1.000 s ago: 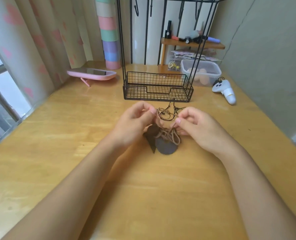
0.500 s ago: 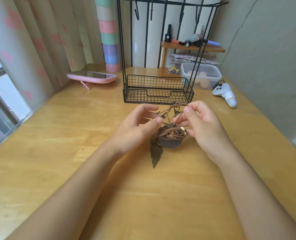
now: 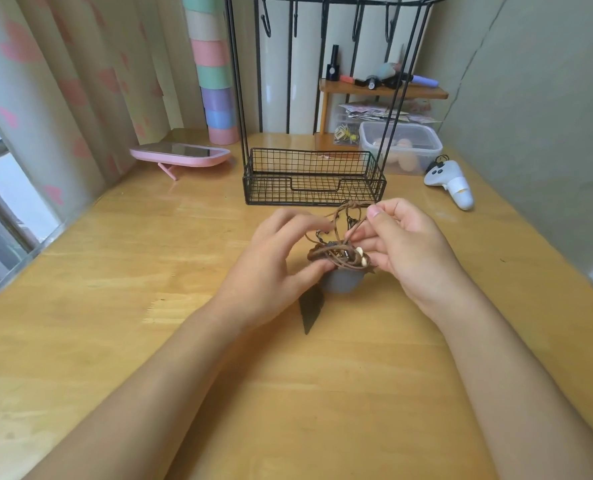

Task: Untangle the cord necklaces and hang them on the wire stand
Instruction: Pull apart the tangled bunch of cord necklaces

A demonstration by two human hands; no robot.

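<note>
Cord necklaces (image 3: 336,254): 1 tangled brown bundle is held between the 2 hands just above the desk (image 3: 132,271). It sits in front of the wire stand (image 3: 314,183) and apart from it. The bundle is located at the fingertips of both hands, with the left hand (image 3: 271,268) on its left side and the right hand (image 3: 409,247) on its right.

A dark leaf-shaped pendant (image 3: 310,311) is seen hanging from the bundle below the left thumb. Whether its tip touches the desk cannot be told. A grey rounded pendant (image 3: 342,282) is seen directly beneath the tangle. 2 pale beads (image 3: 360,253) are noted on the right side of the bundle, beside the right hand's fingers.

Left hand: the fingers are curled and the bundle's left edge is pinched between thumb and fingers. The upper fingers are blurred, so their exact contact cannot be told.

Right hand: 1 loop of cord is pinched between thumb and forefinger and held raised above the bundle, near the front of the stand's basket. The remaining fingers are curled loosely against the tangle.

Both forearms are extended forward from the lower edge of view and converge at the bundle.

Wire stand: it is set upright at the back centre of the desk, with a mesh basket at its base and hooks (image 3: 267,26) on its top bar.

Also recorded: a pink-framed mirror (image 3: 180,155) left of the stand, a white controller (image 3: 449,183) to its right, and a clear lidded box (image 3: 400,142) behind it.
</note>
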